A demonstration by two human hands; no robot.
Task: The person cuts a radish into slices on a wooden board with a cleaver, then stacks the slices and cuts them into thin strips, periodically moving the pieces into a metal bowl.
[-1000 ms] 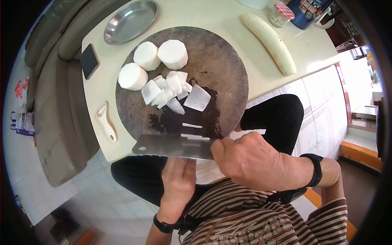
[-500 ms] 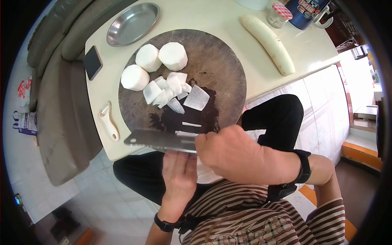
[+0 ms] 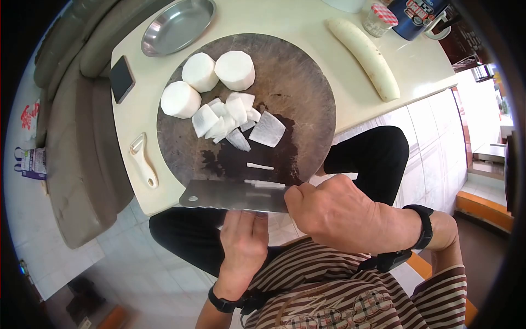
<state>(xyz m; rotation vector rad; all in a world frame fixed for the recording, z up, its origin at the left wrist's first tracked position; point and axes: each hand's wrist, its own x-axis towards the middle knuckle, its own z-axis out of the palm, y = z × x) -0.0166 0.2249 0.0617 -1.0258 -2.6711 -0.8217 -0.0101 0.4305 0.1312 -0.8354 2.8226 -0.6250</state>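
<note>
My right hand (image 3: 335,205) is wrapped round the handle of a cleaver (image 3: 230,193). Its broad blade lies across the near edge of the round wooden cutting board (image 3: 296,71). My left hand (image 3: 244,244) is just below the blade, its fingers pressed together; their tips, and anything under them, are hidden by the cleaver. Thin white radish strips (image 3: 266,184) lie along the blade's far side, and one more strip (image 3: 260,166) is farther in. Beyond them sit a pile of radish slices (image 3: 222,118), a single flat slice (image 3: 267,129) and three thick peeled radish chunks (image 3: 235,70).
A peeler (image 3: 143,162) and a phone (image 3: 121,79) lie on the table's left side, with a metal dish (image 3: 178,27) behind. At the right are a whole white radish (image 3: 364,57), a jar (image 3: 379,21) and a blue can (image 3: 413,16). A sofa (image 3: 87,159) stands at left.
The cleaver and my right hand have shifted to the right and slightly nearer me. My left hand has moved slightly down with them. The view has shifted a little.
</note>
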